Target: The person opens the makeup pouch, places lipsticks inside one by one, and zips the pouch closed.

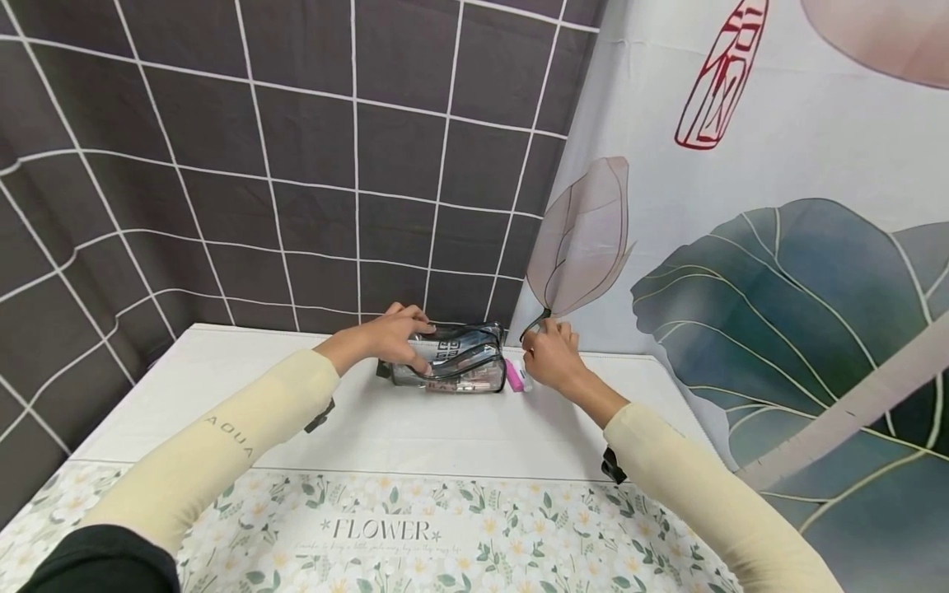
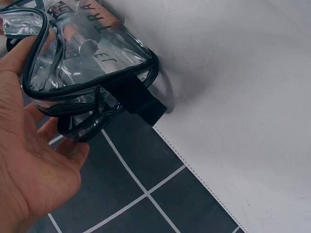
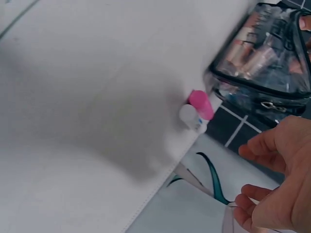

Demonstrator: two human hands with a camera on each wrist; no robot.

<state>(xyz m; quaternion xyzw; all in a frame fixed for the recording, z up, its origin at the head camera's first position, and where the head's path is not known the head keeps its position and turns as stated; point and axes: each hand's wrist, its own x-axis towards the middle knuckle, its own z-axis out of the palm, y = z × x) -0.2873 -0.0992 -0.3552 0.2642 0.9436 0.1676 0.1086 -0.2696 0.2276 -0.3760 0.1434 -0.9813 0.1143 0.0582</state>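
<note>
A clear zip pouch with black trim [image 1: 467, 375] sits at the back of the white table, cosmetics and printed lettering showing through its sides. My left hand [image 1: 396, 336] holds it by the left part, thumb on the near side and fingers at the far side. In the left wrist view, the pouch [image 2: 92, 87] has a black strap tab [image 2: 138, 99] on its end. My right hand [image 1: 552, 354] is just right of the pouch, with bent fingers and nothing visible between them. Near it lie a pink item [image 3: 200, 103] and a small white-capped item [image 3: 189, 115], side by side.
The white table surface [image 1: 356, 436] meets a flower-printed mat [image 1: 445, 560] at the front. Behind hangs a dark cloth with a white grid [image 1: 311, 214]. A leaf-printed curtain [image 1: 786, 313] covers the right side.
</note>
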